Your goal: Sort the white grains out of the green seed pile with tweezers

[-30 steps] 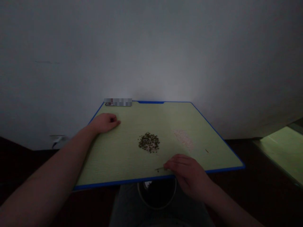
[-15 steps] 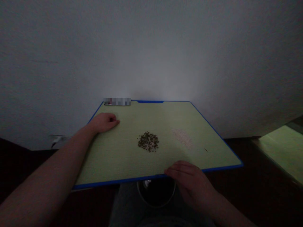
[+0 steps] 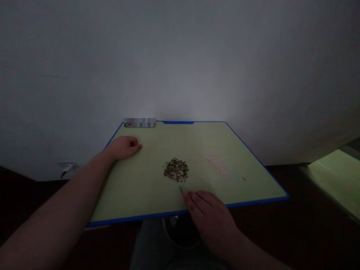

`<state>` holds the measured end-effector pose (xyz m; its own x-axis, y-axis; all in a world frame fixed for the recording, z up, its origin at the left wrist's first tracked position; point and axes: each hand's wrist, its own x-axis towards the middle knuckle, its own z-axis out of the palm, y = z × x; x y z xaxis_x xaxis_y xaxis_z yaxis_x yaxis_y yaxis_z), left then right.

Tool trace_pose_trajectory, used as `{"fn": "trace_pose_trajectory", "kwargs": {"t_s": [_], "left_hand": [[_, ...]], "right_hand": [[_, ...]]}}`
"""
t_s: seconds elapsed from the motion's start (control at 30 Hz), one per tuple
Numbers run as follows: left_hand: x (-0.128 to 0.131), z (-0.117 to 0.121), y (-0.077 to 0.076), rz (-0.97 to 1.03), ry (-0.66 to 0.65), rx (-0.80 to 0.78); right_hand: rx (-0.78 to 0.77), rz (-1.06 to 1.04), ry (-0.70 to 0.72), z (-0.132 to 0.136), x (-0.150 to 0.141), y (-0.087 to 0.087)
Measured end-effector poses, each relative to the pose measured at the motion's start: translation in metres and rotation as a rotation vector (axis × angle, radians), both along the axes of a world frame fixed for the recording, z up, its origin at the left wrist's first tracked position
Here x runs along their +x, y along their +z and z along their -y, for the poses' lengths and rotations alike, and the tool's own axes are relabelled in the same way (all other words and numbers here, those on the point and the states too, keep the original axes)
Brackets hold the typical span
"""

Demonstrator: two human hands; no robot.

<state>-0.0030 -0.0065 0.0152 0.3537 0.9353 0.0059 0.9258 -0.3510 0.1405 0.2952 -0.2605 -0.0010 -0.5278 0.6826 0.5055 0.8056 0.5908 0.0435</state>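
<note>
- Right hand (image 3: 209,213) at the near edge, and the grip is pinched tight: fingertips closed on a thin, tweezer-like tool (image 3: 181,190).
- The tool's tips point away from the person, just short of the dark pile – bits too small to name.
- That dark pile (image 3: 176,168) sits near the middle of the tabletop (image 3: 135,187), pale specks showing among the dark ones.
- Over to its right, a looser spread of pale grains (image 3: 217,165), well apart from the pile; farther right, a small dark sliver (image 3: 244,179).
- Left hand (image 3: 124,147) rests on the left side, fingers curled in – whether that grip holds anything, I can't tell.
- Below the near edge, a round container (image 3: 170,240), partly hidden by the tabletop and right hand.
</note>
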Motion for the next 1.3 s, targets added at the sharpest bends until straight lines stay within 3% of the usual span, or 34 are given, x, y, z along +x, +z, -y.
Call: {"fn": "trace_pose_trajectory", "kwargs": {"t_s": [0.33,0.73,1.07,1.3], "left_hand": [[-0.003,0.002,-0.002,-0.002,-0.001,0.003],[-0.002,0.000,-0.003,0.011,-0.004,0.004],[-0.004,0.002,-0.005,-0.007,0.011,0.003],[-0.003,0.001,-0.003,0.003,0.007,0.005]], "right_hand": [[0.108,0.130,-0.238,-0.014,0.053,-0.007],[0.032,0.070,-0.130,-0.004,0.012,-0.007],[0.087,0.111,-0.271,-0.032,0.047,-0.005],[0.067,0.059,-0.130,-0.018,0.031,-0.001]]}}
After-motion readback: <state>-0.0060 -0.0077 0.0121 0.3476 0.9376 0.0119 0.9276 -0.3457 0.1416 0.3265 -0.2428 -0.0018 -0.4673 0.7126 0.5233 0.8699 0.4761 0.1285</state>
